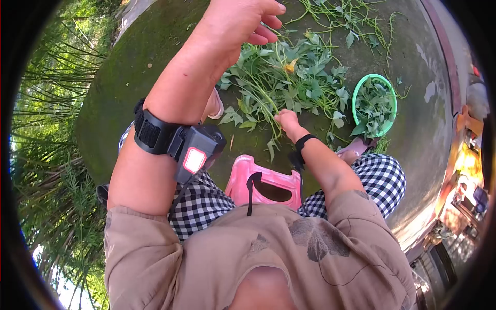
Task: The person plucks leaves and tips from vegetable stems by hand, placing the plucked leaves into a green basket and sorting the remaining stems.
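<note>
My right hand [287, 123] is closing narrow on a green stem [274, 110] at the near edge of the leafy pile [310, 77]. The green-rimmed basket [354, 105] is sitting to its right, bare ground between. My left hand [258, 21] is hovering ahead-left, fingers bent; I can't tell its grip. Open mossy ground [121, 93] is stretching left of it.
</note>
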`<state>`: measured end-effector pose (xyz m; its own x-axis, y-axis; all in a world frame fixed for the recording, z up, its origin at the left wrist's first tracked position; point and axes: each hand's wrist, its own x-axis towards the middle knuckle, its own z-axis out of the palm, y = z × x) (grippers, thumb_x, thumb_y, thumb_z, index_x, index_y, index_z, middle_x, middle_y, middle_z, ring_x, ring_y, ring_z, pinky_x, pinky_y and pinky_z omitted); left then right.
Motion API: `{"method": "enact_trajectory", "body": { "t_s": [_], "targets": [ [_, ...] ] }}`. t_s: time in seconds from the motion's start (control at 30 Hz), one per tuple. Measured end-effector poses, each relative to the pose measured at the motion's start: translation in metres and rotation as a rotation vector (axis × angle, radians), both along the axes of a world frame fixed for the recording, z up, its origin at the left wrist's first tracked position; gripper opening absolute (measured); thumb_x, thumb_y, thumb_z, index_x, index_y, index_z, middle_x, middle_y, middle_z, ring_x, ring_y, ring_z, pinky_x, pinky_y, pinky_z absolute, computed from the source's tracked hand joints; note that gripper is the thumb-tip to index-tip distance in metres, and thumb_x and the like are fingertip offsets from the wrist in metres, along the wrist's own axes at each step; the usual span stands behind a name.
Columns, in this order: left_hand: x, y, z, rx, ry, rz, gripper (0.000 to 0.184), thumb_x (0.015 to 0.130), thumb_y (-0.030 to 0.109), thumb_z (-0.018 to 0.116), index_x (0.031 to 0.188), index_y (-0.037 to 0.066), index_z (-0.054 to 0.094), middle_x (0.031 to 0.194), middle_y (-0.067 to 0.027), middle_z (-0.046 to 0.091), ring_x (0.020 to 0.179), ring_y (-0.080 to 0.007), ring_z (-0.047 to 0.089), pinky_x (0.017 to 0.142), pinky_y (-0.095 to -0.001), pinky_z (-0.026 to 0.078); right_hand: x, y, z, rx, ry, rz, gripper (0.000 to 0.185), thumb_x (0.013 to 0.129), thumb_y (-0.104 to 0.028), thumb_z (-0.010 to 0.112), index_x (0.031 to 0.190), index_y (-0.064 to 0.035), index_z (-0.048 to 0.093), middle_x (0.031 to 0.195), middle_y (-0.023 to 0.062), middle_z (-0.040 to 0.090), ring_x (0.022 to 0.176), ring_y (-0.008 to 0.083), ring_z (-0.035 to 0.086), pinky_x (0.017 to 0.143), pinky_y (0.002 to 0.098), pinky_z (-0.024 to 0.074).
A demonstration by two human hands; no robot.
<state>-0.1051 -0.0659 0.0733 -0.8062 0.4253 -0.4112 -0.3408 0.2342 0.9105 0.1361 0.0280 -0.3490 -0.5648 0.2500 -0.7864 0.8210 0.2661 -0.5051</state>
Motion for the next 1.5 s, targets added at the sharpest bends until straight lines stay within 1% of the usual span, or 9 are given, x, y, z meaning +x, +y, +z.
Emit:
{"method": "enact_trajectory", "body": {
  "t_s": [0.27, 0.33, 0.47, 0.63, 0.73, 0.9, 1.17, 1.3, 1.5],
  "targets": [
    [0.001, 0.004, -0.022, 0.097, 0.111, 0.007, 0.021, 0.083, 0.019, 0.068, 0.095, 0.001, 0.067, 0.080, -0.0113, 0.069, 0.061, -0.0181, 0.066, 0.055, -0.0272, 0.051, -0.097, 0.007, 0.270, 0.508, 0.921, 0.197, 0.021, 0.093, -0.027, 0.054, 0.097, -0.0075, 0.060, 0.094, 0.0170, 0.065, 0.086, 0.0428, 0.061, 0.073, 0.0490, 0.0487],
    [0.003, 0.005, -0.024, 0.124, 0.076, 0.052, 0.021, 0.083, 0.018, 0.067, 0.094, 0.000, 0.067, 0.079, -0.0115, 0.068, 0.058, -0.0186, 0.065, 0.053, -0.0280, 0.051, -0.092, 0.041, 0.278, 0.813, 0.790, 0.277, 0.019, 0.091, -0.021, 0.057, 0.099, -0.0049, 0.060, 0.083, 0.0174, 0.064, 0.076, 0.0363, 0.065, 0.064, 0.0466, 0.0495],
    [0.010, 0.006, -0.028, 0.111, 0.016, 0.013, 0.021, 0.083, 0.019, 0.066, 0.089, -0.001, 0.065, 0.077, -0.0111, 0.068, 0.055, -0.0189, 0.065, 0.047, -0.0279, 0.050, -0.053, 0.101, 0.320, 0.122, 0.495, -0.221, 0.017, 0.093, -0.016, 0.056, 0.104, -0.0027, 0.060, 0.068, 0.0070, 0.058, 0.057, 0.0198, 0.060, 0.047, 0.0335, 0.0453],
    [0.070, -0.008, -0.007, 0.151, -0.205, -0.933, 0.033, 0.083, 0.030, 0.068, 0.093, -0.002, 0.067, 0.078, -0.0131, 0.071, 0.061, -0.0192, 0.068, 0.048, -0.0259, 0.052, -0.002, 0.128, 0.404, -0.321, 0.800, -0.609, 0.020, 0.098, -0.014, 0.052, 0.107, 0.0021, 0.058, 0.066, 0.0014, 0.055, 0.051, 0.0134, 0.056, 0.042, 0.0245, 0.0422],
    [0.112, 0.002, -0.028, -0.058, -0.158, -1.125, 0.083, 0.073, 0.038, 0.076, 0.140, 0.001, 0.044, 0.117, -0.0149, 0.065, 0.097, -0.0203, 0.065, 0.074, -0.0323, 0.054, 0.012, 0.132, 0.399, -0.650, 0.875, -0.713, 0.018, 0.099, -0.015, 0.049, 0.109, -0.0013, 0.055, 0.072, 0.0033, 0.057, 0.053, 0.0215, 0.058, 0.048, 0.0296, 0.0478],
    [0.106, 0.040, -0.057, 0.445, -0.295, -0.480, 0.098, 0.074, 0.025, 0.072, 0.153, 0.005, 0.017, 0.141, -0.0168, 0.046, 0.111, -0.0250, 0.056, 0.080, -0.0405, 0.053, 0.018, 0.118, 0.358, -1.019, 0.783, -0.437, 0.022, 0.099, -0.022, 0.049, 0.111, -0.0048, 0.056, 0.071, 0.0054, 0.057, 0.058, 0.0239, 0.061, 0.048, 0.0294, 0.0443],
    [0.085, 0.093, -0.044, 0.439, 0.308, -0.473, 0.055, 0.092, 0.013, 0.055, 0.145, 0.013, 0.041, 0.121, -0.0059, 0.061, 0.104, -0.0114, 0.055, 0.087, -0.0290, 0.049, 0.001, 0.109, 0.315, -0.676, 0.522, -0.535, 0.023, 0.095, -0.026, 0.057, 0.102, -0.0047, 0.061, 0.067, 0.0012, 0.050, 0.057, 0.0204, 0.060, 0.051, 0.0295, 0.0441],
    [0.086, 0.105, -0.049, 0.394, 0.693, -0.588, 0.063, 0.091, 0.017, 0.061, 0.148, 0.013, 0.034, 0.129, -0.0049, 0.055, 0.111, -0.0165, 0.055, 0.094, -0.0330, 0.047, -0.010, 0.118, 0.315, -0.640, 0.571, -0.651, 0.021, 0.094, -0.025, 0.060, 0.101, -0.0057, 0.061, 0.078, 0.0027, 0.056, 0.057, 0.0204, 0.060, 0.056, 0.0300, 0.0470],
    [0.096, 0.099, -0.037, 0.582, 0.679, -0.584, 0.064, 0.087, 0.021, 0.066, 0.145, 0.009, 0.041, 0.133, -0.0072, 0.052, 0.118, -0.0165, 0.051, 0.101, -0.0326, 0.041, -0.011, 0.118, 0.316, -0.731, 0.667, -0.662, 0.022, 0.096, -0.026, 0.056, 0.112, -0.0117, 0.055, 0.104, 0.0009, 0.060, 0.088, 0.0153, 0.059, 0.067, 0.0364, 0.0496]
  ]
}}
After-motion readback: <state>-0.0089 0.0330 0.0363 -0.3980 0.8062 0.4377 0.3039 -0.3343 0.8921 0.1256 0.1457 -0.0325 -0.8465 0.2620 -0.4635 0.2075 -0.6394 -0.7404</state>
